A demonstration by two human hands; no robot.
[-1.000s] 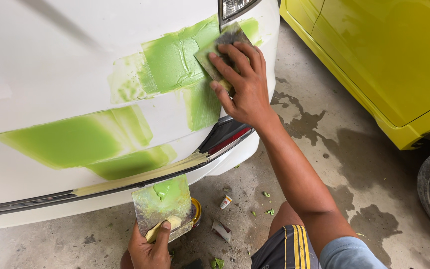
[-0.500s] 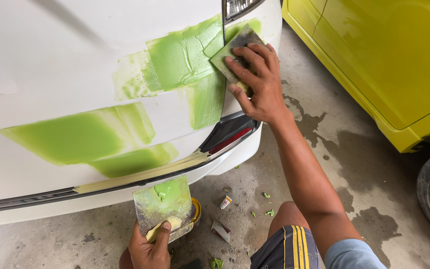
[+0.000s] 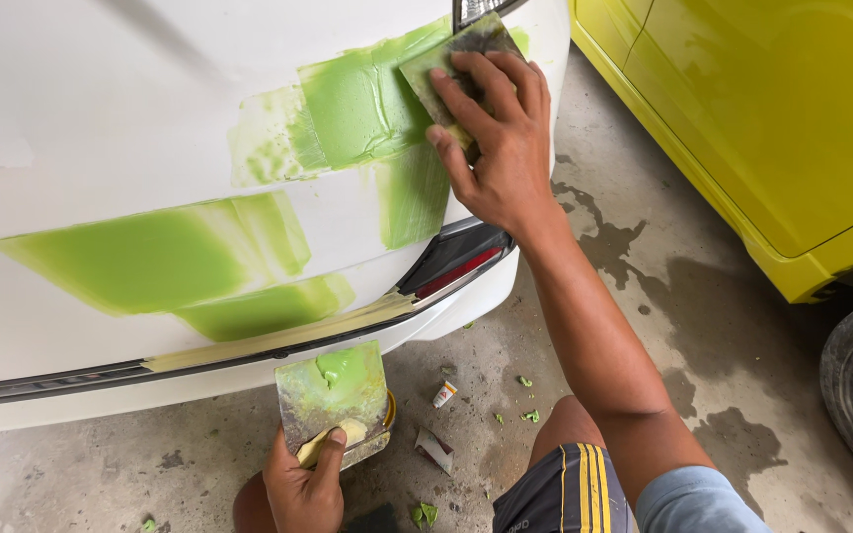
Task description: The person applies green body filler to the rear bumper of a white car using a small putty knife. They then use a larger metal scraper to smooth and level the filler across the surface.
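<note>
Spreading green body filler on a white car panel
My right hand [image 3: 502, 148] presses a spreader [image 3: 446, 61] onto the filler [image 3: 357, 104]; my left hand [image 3: 303, 489] grips a smeared mixing board [image 3: 333, 395]

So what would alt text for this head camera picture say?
A person's right hand presses a flat spreader against wet green body filler on a white car panel. The left hand holds a filler-smeared mixing board above the concrete floor.
</note>
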